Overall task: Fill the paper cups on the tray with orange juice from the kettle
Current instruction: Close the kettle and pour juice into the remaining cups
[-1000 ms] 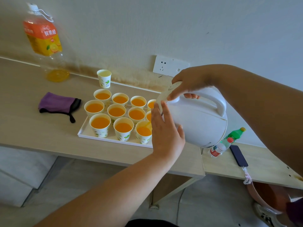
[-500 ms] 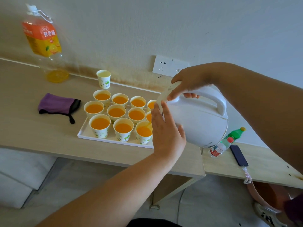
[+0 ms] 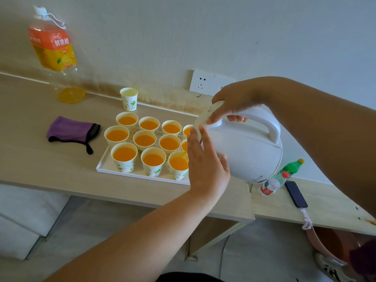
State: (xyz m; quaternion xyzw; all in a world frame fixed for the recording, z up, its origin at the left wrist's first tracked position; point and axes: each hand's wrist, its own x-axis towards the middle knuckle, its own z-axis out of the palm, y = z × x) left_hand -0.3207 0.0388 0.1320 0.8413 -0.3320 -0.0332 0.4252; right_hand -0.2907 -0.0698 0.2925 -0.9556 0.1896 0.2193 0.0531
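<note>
**Nearly done: last front-row cups are filling**

Little is changing since a second ago: I am still tipping the white kettle (image 3: 244,147) over the same front-row paper cup (image 3: 178,164), and a thin orange stream is running in. My right hand (image 3: 234,104) is curling round the handle, and my left hand (image 3: 205,163) is pressing flat, fingers straight, beside the spout. Eleven paper cups (image 3: 144,140) showing on the white tray (image 3: 105,164) are holding orange juice, most nearly full. My left hand is hiding that corner, so I am judging one cup may remain. A lone cup (image 3: 128,98) is standing off the tray on the tabletop (image 3: 40,159), its contents unclear. The juice bottle (image 3: 55,51) is holding only dregs.
</note>
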